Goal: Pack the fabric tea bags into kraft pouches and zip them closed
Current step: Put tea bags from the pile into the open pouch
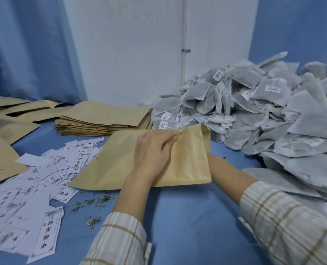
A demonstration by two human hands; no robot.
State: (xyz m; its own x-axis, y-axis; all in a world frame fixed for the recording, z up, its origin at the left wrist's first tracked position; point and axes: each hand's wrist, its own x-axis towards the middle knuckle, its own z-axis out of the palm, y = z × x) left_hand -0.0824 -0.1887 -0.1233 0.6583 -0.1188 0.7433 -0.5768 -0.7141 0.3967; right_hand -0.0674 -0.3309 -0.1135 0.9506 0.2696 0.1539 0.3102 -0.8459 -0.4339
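The kraft pouch (109, 165) is matt tan paper, smooth with faint creases, as is the stack of pouches (103, 119) beyond it. The tea bags (254, 115) heaped at right are pale grey nonwoven cloth, soft and slightly fuzzy. Scattered labels (34, 188) at left are thin white printed paper. The table cover (178, 226) is matt blue cloth; both sleeves (292, 222) are woven checked fabric.

Tan pouch (120, 159), blue table (178, 217), seemingly grey-white tea bags (254, 111).
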